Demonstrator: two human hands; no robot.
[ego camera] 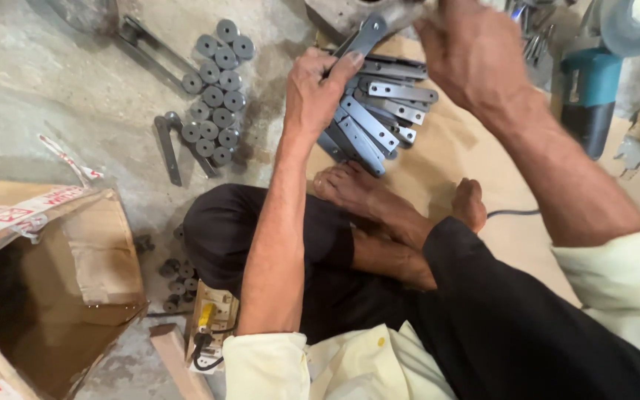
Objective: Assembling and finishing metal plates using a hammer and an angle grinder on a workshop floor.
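Note:
I sit cross-legged on the floor. My left hand (pixel 318 89) grips a flat grey metal bar (pixel 363 37) with a hole near its end, holding it tilted above a fanned pile of similar flat metal bars (pixel 379 118) lying on brown cardboard (pixel 468 155). My right hand (pixel 468 52) reaches over the far end of the pile, fingers curled; what it holds is hidden at the top edge. My bare feet (pixel 379 204) rest just below the pile.
Several round grey metal rollers (pixel 218 89) stand in rows on the concrete floor, with long metal arms (pixel 150 52) beside them. An open cardboard box (pixel 46 281) is at lower left. A teal angle grinder (pixel 590 81) lies at upper right. An electrical socket board (pixel 210 318) sits near my knee.

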